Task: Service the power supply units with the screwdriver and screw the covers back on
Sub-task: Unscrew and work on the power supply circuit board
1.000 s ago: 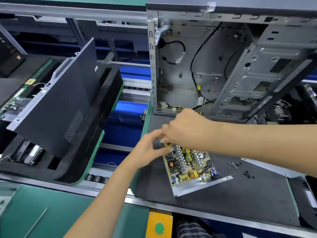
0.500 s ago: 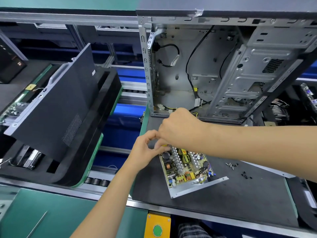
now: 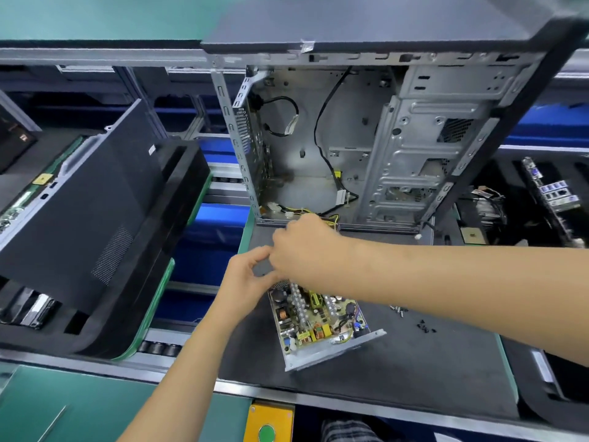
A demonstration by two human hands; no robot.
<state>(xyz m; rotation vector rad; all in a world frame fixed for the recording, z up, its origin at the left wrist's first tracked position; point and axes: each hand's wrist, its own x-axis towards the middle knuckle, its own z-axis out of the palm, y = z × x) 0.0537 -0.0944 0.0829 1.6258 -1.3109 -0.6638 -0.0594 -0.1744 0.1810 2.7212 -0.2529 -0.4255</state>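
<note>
- Nearest, below the power supply unit [image 3: 318, 320]: a yellow box with a green button [image 3: 268, 424] on the front edge of the counter [image 3: 414, 371].
- On the counter's dark mat: the power supply unit itself, cover off, circuit board exposed, tilted on its metal tray.
- Right of the unit, well apart from it: loose screws [image 3: 411, 317] scattered on the mat.
- At the unit's far left corner: left hand [image 3: 245, 282], fingers curled with thumb and fingertips drawn together, apparently pinching something small; cannot tell what.
- Just above that corner: right hand [image 3: 302, 247], curled downward over the same spot and touching the left; grasp hidden beneath the knuckles, so cannot tell whether a screwdriver is held.
- No screwdriver plainly visible anywhere.
- Likely step: working a fastener or connector at that corner, with the cover refit not yet begun.
- To do it well: steady the tray so the tilted unit does not rock, keep the tool square to the fastener, stay clear of the board's components, park any freed screw with the others.
- Behind the unit: open computer case [image 3: 350, 148], upright, cables trailing toward the hands.
- Far left of the unit: black side panel [image 3: 83, 205] leaning in a foam cradle.
</note>
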